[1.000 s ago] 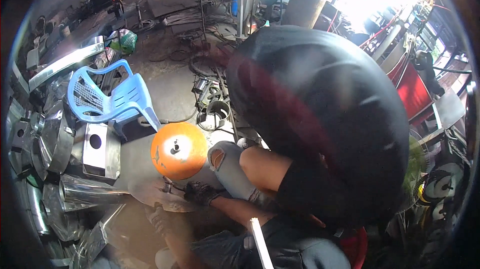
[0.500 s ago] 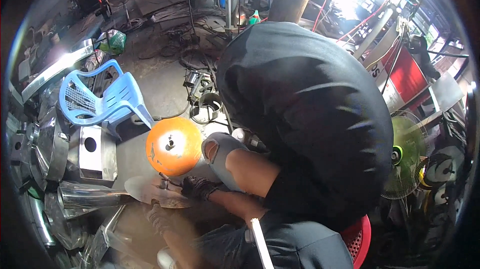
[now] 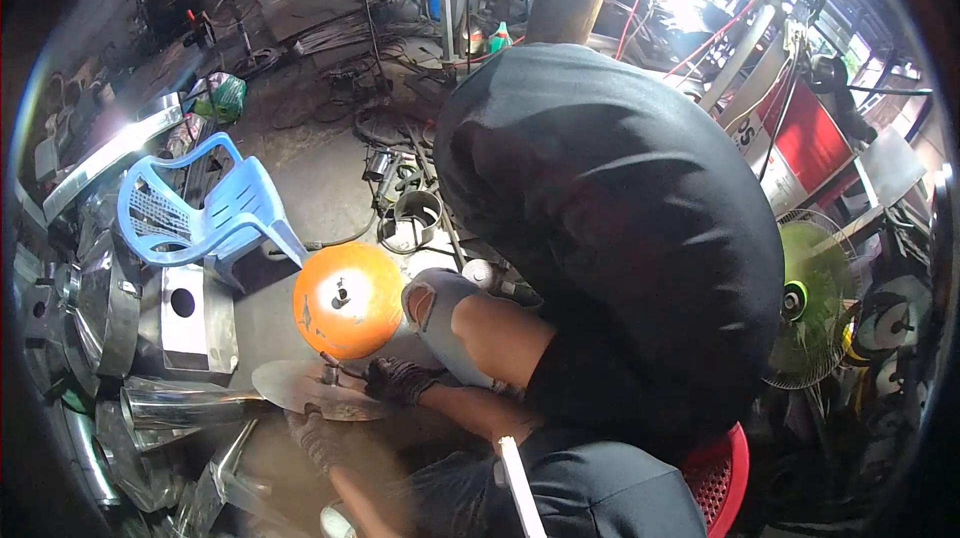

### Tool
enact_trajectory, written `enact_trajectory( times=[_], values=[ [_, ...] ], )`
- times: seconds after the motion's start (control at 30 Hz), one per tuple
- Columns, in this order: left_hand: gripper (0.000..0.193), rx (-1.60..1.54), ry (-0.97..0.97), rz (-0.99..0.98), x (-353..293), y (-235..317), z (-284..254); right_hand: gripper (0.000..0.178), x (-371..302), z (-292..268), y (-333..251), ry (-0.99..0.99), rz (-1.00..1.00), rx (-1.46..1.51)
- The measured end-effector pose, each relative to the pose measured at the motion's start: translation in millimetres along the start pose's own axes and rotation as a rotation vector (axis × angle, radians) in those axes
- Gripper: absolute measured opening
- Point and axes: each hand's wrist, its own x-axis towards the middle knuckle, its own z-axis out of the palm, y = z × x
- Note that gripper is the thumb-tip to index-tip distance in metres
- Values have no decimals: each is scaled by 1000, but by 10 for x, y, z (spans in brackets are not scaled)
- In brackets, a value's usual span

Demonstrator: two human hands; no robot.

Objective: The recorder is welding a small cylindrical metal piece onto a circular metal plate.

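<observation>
And here is the disc [image 3: 290, 388], pale and flat, sitting low and left of centre with a small stub rising from it! The right hand [image 3: 398, 380], dark-gloved, comes in from the right, fingers wrapped around a dark rod [image 3: 346, 367] that slants across just above the stub. The left hand [image 3: 315, 438], gloved too and hazy, is up at the near rim; whether its fingers are clamped there, one cannot tell. Just beyond sits the orange dome [image 3: 347, 323], glaring in the light. To the left, a shiny tube [image 3: 185, 405] points its narrow end at the disc, and behind that stands a metal box [image 3: 203, 333] with a round hole. Further out, the blue chair [image 3: 232, 206]; right of it, a steel pot [image 3: 418, 210] among cables. Big on the right, a co-worker's black-clad back [image 3: 620, 218] bends over a red seat [image 3: 722, 483], with a green fan [image 3: 805, 323] beyond.
</observation>
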Motion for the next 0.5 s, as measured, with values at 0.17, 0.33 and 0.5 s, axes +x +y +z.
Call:
enact_trajectory(
  times=[0.17,0.33,0.5],
  values=[
    [54,0,51,52,102,-253,-36,54,-22,14,-13,49,48,99],
    [54,-21,96,106,285,-709,-57,54,23,-28,-41,103,79,188],
    [53,-64,199,174,554,-1234,-242,54,66,53,-198,98,86,294]
  ],
)
